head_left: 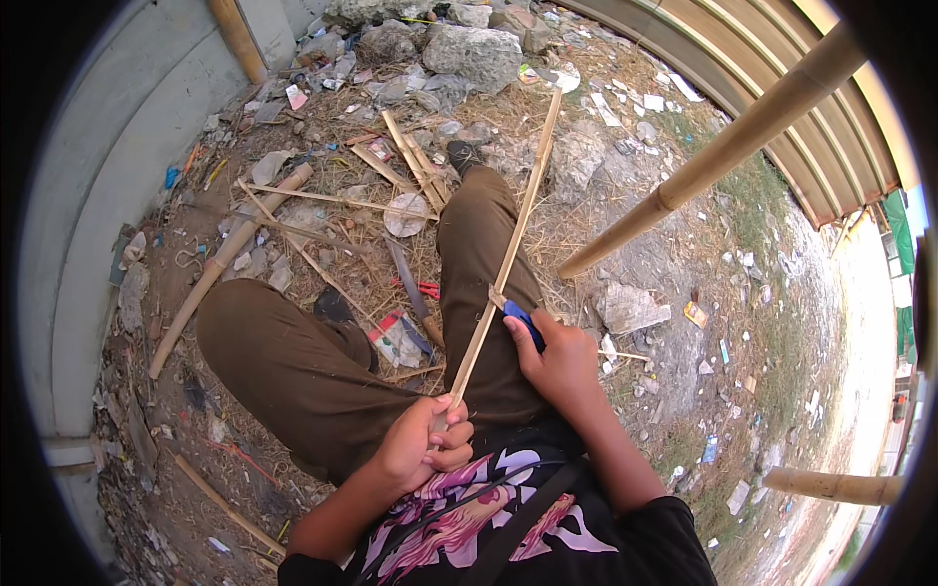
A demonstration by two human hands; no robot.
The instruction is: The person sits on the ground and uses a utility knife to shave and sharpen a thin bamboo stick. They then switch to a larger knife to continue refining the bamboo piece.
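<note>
My left hand (422,444) is closed around the near end of a long, thin bamboo strip (528,200), close to my waist. The strip slants away across my right thigh, its far end pointing up and to the right. My right hand (562,361) grips a blue-handled cutter knife (524,324), which meets the strip a little beyond my left hand. A small curl or sliver (496,295) shows at that contact; the blade itself is hard to make out.
Between my legs lie a long-bladed knife (410,288) and a red-handled tool (422,289). Split bamboo pieces (415,161) and a bamboo pole (230,256) lie ahead and left. An upright bamboo pole (674,190) stands right. Rocks (474,57) and litter cover the ground by a grey wall (147,156).
</note>
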